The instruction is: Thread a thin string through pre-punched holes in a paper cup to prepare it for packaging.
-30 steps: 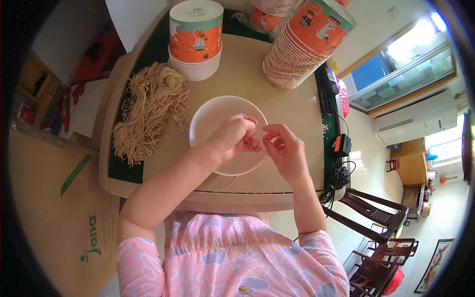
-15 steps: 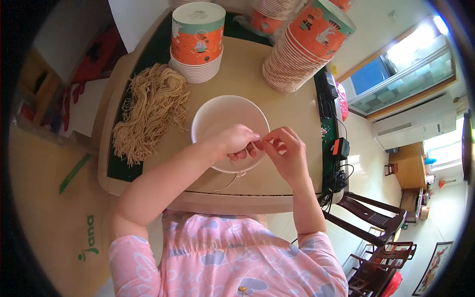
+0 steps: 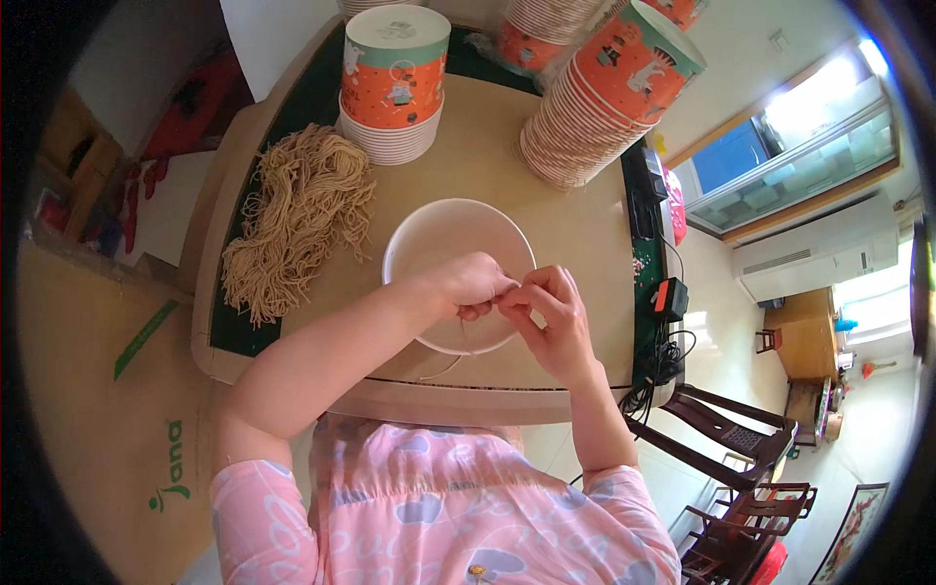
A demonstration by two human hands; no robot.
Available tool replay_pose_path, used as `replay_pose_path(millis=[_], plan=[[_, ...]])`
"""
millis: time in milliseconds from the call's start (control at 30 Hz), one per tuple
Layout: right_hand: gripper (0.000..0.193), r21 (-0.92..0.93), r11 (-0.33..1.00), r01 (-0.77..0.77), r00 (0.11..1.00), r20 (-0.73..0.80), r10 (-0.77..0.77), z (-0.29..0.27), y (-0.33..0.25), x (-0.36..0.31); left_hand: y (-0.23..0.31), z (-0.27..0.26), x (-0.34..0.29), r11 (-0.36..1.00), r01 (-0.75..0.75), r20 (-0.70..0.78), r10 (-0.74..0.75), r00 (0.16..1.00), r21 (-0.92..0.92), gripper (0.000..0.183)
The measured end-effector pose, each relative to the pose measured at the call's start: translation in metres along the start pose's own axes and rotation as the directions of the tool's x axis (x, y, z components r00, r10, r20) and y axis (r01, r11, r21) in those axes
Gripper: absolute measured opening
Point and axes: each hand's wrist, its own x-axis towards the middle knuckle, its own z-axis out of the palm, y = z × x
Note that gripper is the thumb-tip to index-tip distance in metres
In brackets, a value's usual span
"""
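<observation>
A white paper bucket point(image 3: 434, 226) stands at the near middle of the table, its open mouth facing up. Over its right side my two hands meet, fingertips together. My left hand point(image 3: 475, 285) is closed on a thin beige cord point(image 3: 464, 336), which hangs below it across the bucket's near side, with a loose end on the table. With thumb and fingers pinched, my right hand point(image 3: 551, 320) grips the same cord at the bucket's right rim. The exact spot between the fingertips is hidden. Left of the bucket lies a loose pile of beige cords point(image 3: 300, 219).
Behind the bucket stands an upside-down stack of orange and green paper buckets point(image 3: 398, 93). A second stack point(image 3: 609, 93) leans at the back right. Black cables and an adapter point(image 3: 670, 297) line the table's right edge. A dark wooden chair point(image 3: 721, 434) stands beyond it.
Both hands have drawn closer together, the right moving slightly left and down. Bucket and hands sit a little lower in view, and less of the hanging cord's end shows.
</observation>
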Motion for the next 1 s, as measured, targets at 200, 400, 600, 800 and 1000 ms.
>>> replay_pose_path(millis=[200, 400, 600, 800, 1000], plan=[[0.011, 0.096, 0.994, -0.053, 0.994, -0.089, 0.061, 0.005, 0.007, -0.007, 0.001, 0.003, -0.001, 0.987, -0.066, -0.086, 0.054, 0.995, -0.149, 0.010], [0.010, 0.213, 0.971, -0.108, 0.977, -0.156, 0.143, 0.014, 0.009, -0.011, 0.004, 0.005, -0.009, 0.939, -0.136, -0.059, 0.123, 0.991, -0.315, 0.009], [0.005, 0.745, 0.594, -0.303, 0.885, -0.012, 0.466, 0.019, 0.016, -0.022, -0.015, 0.007, -0.014, 0.910, -0.415, -0.187, 0.409, 0.893, 0.009, 0.011], [0.009, 0.798, 0.522, -0.301, 0.844, -0.032, 0.535, 0.027, 0.018, -0.028, -0.014, 0.024, -0.037, 0.484, -0.523, -0.140, 0.813, 0.565, 0.701, 0.006], [0.018, 0.823, 0.527, -0.211, 0.802, -0.163, 0.575, 0.035, 0.008, -0.023, -0.018, 0.033, -0.047, 0.349, -0.440, -0.093, 0.857, 0.507, 0.827, 0.011]])
